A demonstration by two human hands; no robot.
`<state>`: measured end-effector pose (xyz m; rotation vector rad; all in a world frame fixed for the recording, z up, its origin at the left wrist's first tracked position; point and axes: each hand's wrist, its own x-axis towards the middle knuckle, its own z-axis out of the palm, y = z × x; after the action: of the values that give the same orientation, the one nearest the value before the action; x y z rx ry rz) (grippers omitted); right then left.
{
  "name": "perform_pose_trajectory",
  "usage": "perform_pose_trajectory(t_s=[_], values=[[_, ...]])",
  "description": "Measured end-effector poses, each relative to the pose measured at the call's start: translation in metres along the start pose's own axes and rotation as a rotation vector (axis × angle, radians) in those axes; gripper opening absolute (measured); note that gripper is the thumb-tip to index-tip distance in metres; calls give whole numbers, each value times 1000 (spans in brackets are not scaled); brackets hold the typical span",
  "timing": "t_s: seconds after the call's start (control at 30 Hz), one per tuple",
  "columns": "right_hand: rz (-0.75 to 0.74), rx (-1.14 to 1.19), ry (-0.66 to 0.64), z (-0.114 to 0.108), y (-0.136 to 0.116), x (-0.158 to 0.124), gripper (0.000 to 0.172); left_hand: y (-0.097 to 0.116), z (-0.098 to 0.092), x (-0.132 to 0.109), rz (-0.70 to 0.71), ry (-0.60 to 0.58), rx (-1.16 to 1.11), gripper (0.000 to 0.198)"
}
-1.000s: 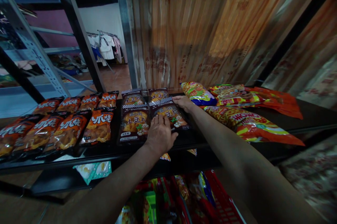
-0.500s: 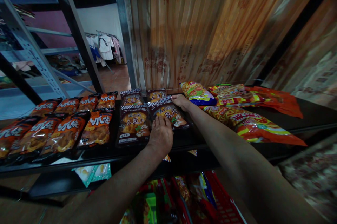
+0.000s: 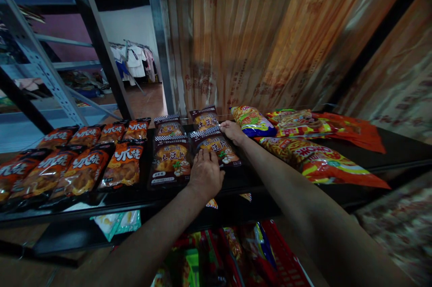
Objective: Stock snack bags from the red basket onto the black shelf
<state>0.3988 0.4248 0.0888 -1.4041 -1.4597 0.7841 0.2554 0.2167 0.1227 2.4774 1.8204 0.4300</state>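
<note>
Four brown bags of potato chips lie in two rows on the black shelf. My left hand (image 3: 206,175) rests on the lower left part of the front right chip bag (image 3: 218,146), fingers stretched out over it. My right hand (image 3: 233,133) is closed at the corner where that bag's top edge meets the back right chip bag (image 3: 204,118); its fingertips are pinched there, and which of the two they hold is partly hidden. To the left lie the front left chip bag (image 3: 170,161) and the back left chip bag (image 3: 168,127).
Orange snack bags (image 3: 123,164) stand in two rows on the left of the shelf (image 3: 256,182). Large noodle-snack bags (image 3: 313,156) lie on the right. Below is a red basket (image 3: 286,260) with packets in it. A plastic-covered curtain (image 3: 243,44) hangs behind.
The back right chip bag has shifted up and slightly right, showing more of its front. Both hands stay in nearly the same places.
</note>
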Motion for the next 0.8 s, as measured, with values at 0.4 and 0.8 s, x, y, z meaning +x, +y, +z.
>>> perform_pose_trajectory(t_s=[0.4,0.8], values=[[-90,171,-22,-1,4,-12,8,-82,-50,146,-662,420,-1187,11],[-116,146,-45,0,5,-13,4,-115,-31,216,-858,335,-1621,10]])
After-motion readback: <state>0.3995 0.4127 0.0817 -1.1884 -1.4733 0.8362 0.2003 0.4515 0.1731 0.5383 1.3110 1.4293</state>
